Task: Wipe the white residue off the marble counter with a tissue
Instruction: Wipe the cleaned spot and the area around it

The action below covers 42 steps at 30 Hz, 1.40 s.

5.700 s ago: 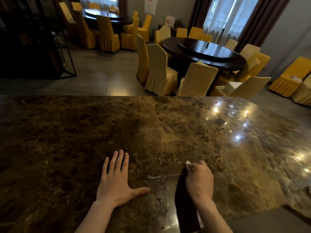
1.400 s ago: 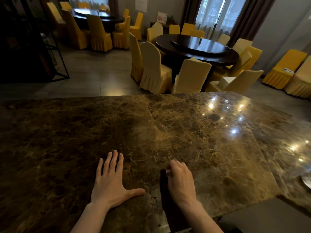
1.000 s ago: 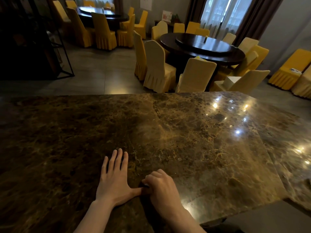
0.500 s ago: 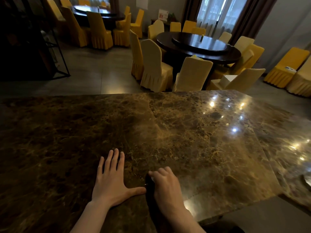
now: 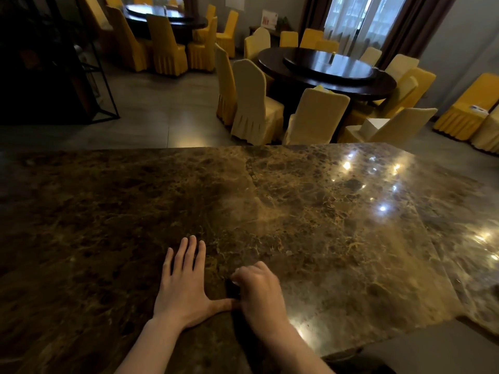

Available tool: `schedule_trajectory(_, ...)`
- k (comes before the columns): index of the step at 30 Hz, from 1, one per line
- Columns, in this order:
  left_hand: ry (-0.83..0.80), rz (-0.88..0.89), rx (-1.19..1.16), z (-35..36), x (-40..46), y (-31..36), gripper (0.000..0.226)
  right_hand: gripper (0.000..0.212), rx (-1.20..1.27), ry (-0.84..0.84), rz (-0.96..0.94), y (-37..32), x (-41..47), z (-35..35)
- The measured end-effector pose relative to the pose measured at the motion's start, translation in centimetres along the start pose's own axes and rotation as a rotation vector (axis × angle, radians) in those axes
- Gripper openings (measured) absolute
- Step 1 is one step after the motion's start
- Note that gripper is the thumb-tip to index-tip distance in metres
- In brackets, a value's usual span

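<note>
The left hand (image 5: 186, 292) lies flat on the marble counter (image 5: 337, 238), palm down, fingers straight and slightly spread, thumb stretched out to the right. It holds nothing.

The right hand (image 5: 259, 292) sits just beside it, knuckles up and fingers curled under into a loose fist pressed to the stone. Its inner edge touches the tip of the left thumb. The hand is blurred.

The tissue (image 5: 235, 282) is almost wholly hidden under the curled right fingers. Only a small pale sliver shows at the left side of the fist, near the fingertips, against the dark shadow the hand casts. The right hand is closed around it, with the wad trapped between the fingers and the counter. How much of the tissue is there, or how it is folded, cannot be told.

No white residue can be made out around the hands; the brown veined stone there looks dull, with a bright glare patch just right of the right wrist.

Small ceiling-light reflections dot the counter's far right part. Beyond the counter stand a dark round table (image 5: 326, 74) and yellow-covered chairs (image 5: 253, 103).
</note>
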<state>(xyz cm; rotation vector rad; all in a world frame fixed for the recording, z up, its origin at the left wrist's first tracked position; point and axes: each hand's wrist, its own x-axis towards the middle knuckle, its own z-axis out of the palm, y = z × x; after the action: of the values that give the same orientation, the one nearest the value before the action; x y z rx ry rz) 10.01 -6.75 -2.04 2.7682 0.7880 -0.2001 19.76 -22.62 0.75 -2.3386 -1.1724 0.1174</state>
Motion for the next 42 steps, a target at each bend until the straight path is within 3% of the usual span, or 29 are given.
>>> schedule_trajectory(1, 0.003, -0.002, -0.009, 0.0, 0.0, 0.0, 0.162, 0.019, 0.011, 0.032, 0.044, 1.3, 0.2, -0.8)
schedule_trajectory(5, 0.023, -0.012, -0.015, 0.2, -0.1, 0.1, 0.161, 0.013, -0.004, 0.273, 0.532, 8.5, 1.4, -5.9)
schedule_trajectory(7, 0.023, -0.01, -0.018, 0.3, -0.1, 0.0, 0.161, 0.014, 0.003, 0.356, 0.625, 9.3, 1.9, -6.7)
schedule_trajectory(9, 0.024, -0.012, -0.02, 0.4, 0.0, 0.1, 0.161, 0.02, -0.017, 0.317, 0.541, 6.8, 2.0, -4.9)
schedule_trajectory(12, 0.017, -0.008, -0.016, 0.3, 0.1, 0.0, 0.162, 0.025, 0.006, 0.034, 0.158, 0.7, 0.2, -0.9)
schedule_trajectory(14, 0.008, 0.002, -0.012, 0.2, -0.1, -0.1, 0.163, 0.022, 0.035, -0.055, 0.007, -0.3, -0.6, -0.3)
schedule_trajectory(19, -0.012, 0.023, -0.044, 0.0, -0.1, -0.2, 0.165, 0.022, 0.133, 0.104, 0.217, 3.3, -1.0, -3.3)
schedule_trajectory(24, -0.042, 0.047, -0.045, -0.1, -0.1, -0.6, 0.17, 0.038, 0.169, -0.003, -0.011, 0.0, -1.0, -1.4)
schedule_trajectory(26, -0.031, 0.048, -0.049, 0.0, -0.1, -0.6, 0.17, 0.035, 0.111, -0.011, -0.037, 0.3, -1.3, -1.0)
schedule_trajectory(32, -0.023, 0.052, -0.042, 0.1, -0.2, -0.6, 0.166, 0.03, 0.021, 0.196, 0.295, 4.4, -0.3, -4.7)
schedule_trajectory(38, -0.027, 0.053, -0.029, 0.0, 0.0, -0.6, 0.167, 0.042, 0.076, 0.001, -0.009, -0.5, -1.9, 0.5)
schedule_trajectory(40, -0.028, 0.05, -0.038, 0.0, -0.1, -0.6, 0.166, 0.037, 0.05, 0.086, 0.087, 2.5, -1.2, -1.2)
schedule_trajectory(42, -0.025, 0.049, -0.049, -0.1, -0.2, -0.6, 0.165, 0.033, -0.016, 0.22, 0.306, 6.8, -0.2, -4.4)
